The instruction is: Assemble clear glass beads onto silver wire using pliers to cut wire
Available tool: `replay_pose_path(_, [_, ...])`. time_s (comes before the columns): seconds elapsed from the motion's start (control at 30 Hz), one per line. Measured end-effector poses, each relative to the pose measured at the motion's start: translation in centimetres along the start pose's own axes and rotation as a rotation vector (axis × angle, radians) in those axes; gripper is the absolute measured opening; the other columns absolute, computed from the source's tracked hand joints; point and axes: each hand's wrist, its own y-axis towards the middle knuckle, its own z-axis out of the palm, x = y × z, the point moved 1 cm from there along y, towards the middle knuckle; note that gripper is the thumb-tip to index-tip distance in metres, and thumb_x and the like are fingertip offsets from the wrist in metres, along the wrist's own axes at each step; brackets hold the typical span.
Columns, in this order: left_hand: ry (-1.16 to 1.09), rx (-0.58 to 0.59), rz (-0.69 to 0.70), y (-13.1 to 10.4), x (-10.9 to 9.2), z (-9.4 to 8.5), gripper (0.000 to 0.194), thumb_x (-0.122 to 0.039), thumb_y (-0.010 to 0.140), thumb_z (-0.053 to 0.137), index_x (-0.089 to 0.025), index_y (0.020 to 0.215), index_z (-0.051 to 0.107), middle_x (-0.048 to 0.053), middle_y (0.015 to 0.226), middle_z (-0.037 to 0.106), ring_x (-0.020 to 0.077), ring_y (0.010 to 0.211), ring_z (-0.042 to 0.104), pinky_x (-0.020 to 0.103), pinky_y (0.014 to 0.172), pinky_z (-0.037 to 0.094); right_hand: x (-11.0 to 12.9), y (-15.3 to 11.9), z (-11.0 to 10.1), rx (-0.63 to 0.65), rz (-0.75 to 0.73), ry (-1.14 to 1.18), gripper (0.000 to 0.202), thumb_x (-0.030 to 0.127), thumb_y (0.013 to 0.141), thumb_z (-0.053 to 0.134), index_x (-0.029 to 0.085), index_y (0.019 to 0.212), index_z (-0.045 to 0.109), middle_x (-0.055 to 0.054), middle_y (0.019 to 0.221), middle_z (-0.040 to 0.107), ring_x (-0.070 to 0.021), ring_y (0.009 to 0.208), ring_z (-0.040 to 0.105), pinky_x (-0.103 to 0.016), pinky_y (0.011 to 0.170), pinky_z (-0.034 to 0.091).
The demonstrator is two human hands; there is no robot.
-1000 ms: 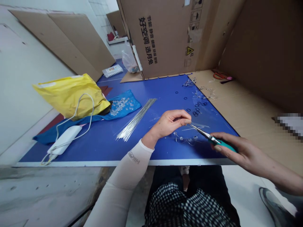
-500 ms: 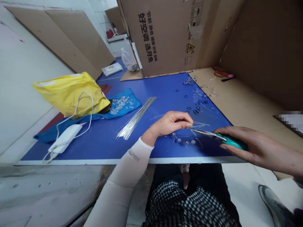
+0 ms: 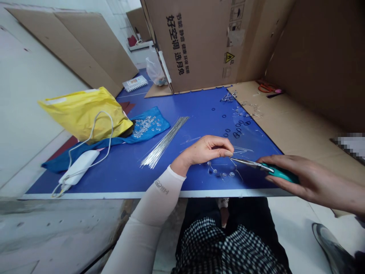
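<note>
Thumb and fingertips of my left hand [image 3: 209,149] pinch a thin wire at the middle of the blue table [image 3: 196,110]. My right hand [image 3: 305,177] is wrapped round the green handles of the pliers [image 3: 282,174], whose narrow jaws point left and touch or nearly touch the wire at my left fingertips. Below the left hand, several clear beads [image 3: 224,175] sit along the bent wire. Loose thin wires [image 3: 242,150] lie just behind the plier tip. Whether the jaws grip the wire is too small to tell.
A bundle of straight wires [image 3: 165,142] lies left of my hands. Farther left are clear beads on blue cloth [image 3: 159,131], a yellow bag [image 3: 88,114] and a white device with a cord [image 3: 78,169]. Black rings [image 3: 238,131], orange scissors [image 3: 265,88] and a cardboard box [image 3: 199,45] are beyond.
The beaded wire has shifted slightly left, and the plier tip sits a little lower against my left fingertips. Both hands have otherwise barely moved.
</note>
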Motion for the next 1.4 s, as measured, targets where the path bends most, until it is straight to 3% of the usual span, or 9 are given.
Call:
replay_pose_path(0.37, [-0.004, -0.171, 0.152, 0.2, 0.5, 0.3, 0.021, -0.036, 0.088, 0.070, -0.018, 0.078, 0.067, 0.000, 0.075, 0.062, 0.0111, 0.073, 0.057, 0.032, 0.085, 0.051, 0.0, -0.9, 3.6, -0.053, 0.186, 0.273, 0.044, 0.052, 0.096, 0.052, 0.022, 0.125, 0.065, -0.010, 0.115, 0.076, -0.0266, 0.094, 0.074, -0.034, 0.078, 0.060])
replay_pose_path(0.67, [-0.016, -0.238, 0.271, 0.5, 0.1, 0.4, 0.022, -0.037, 0.088, 0.071, -0.020, 0.076, 0.067, -0.003, 0.073, 0.061, 0.0100, 0.071, 0.056, 0.042, 0.103, 0.051, 1.2, -0.5, 4.3, -0.064, 0.275, 0.444, 0.042, 0.055, 0.094, 0.052, 0.023, 0.119, 0.065, -0.007, 0.091, 0.076, -0.0235, 0.076, 0.072, -0.034, 0.067, 0.059])
replay_pose_path(0.87, [0.013, -0.250, 0.236, 0.4, 0.2, 0.3, 0.022, -0.038, 0.089, 0.069, -0.019, 0.077, 0.066, -0.001, 0.075, 0.062, 0.0106, 0.073, 0.057, 0.040, 0.100, 0.052, 0.8, -0.5, 4.4, -0.014, 0.279, 0.487, 0.042, 0.054, 0.096, 0.052, 0.025, 0.125, 0.060, -0.006, 0.098, 0.075, -0.0232, 0.083, 0.073, -0.034, 0.074, 0.058])
replay_pose_path(1.03, [0.039, -0.264, 0.148, 0.2, 0.3, 0.1, 0.024, -0.041, 0.089, 0.068, -0.019, 0.079, 0.067, 0.000, 0.078, 0.064, 0.0128, 0.077, 0.059, 0.034, 0.089, 0.053, -1.3, -0.2, 3.6, -0.062, 0.282, 0.351, 0.044, 0.055, 0.096, 0.049, 0.027, 0.129, 0.059, -0.008, 0.114, 0.074, -0.0278, 0.098, 0.072, -0.039, 0.084, 0.056])
replay_pose_path(1.13, [0.040, -0.265, 0.130, 0.2, 0.3, 0.0, 0.025, -0.042, 0.088, 0.068, -0.019, 0.079, 0.066, 0.000, 0.077, 0.063, 0.0131, 0.077, 0.059, 0.034, 0.087, 0.052, -4.3, 0.1, 3.8, -0.133, 0.349, 0.040, 0.054, 0.059, 0.094, 0.048, 0.021, 0.131, 0.058, -0.017, 0.113, 0.072, -0.0355, 0.095, 0.070, -0.047, 0.079, 0.055])
replay_pose_path(1.23, [0.045, -0.265, 0.112, 0.2, 0.4, 0.1, 0.024, -0.041, 0.088, 0.069, -0.019, 0.080, 0.066, 0.000, 0.077, 0.062, 0.0135, 0.079, 0.059, 0.033, 0.085, 0.051, -7.4, 0.5, 4.4, -0.169, 0.321, -0.282, 0.057, 0.056, 0.095, 0.045, 0.014, 0.131, 0.058, -0.025, 0.110, 0.069, -0.0410, 0.096, 0.068, -0.052, 0.081, 0.052])
replay_pose_path(1.4, [0.016, -0.301, 0.078, 0.2, 0.6, 0.2, 0.020, -0.038, 0.089, 0.069, -0.019, 0.081, 0.066, -0.002, 0.073, 0.058, 0.0117, 0.074, 0.057, 0.030, 0.082, 0.050, -9.4, 1.4, 4.9, -0.200, 0.273, -0.477, 0.051, 0.052, 0.096, 0.046, 0.014, 0.128, 0.062, -0.027, 0.120, 0.067, -0.0439, 0.105, 0.065, -0.057, 0.086, 0.049])
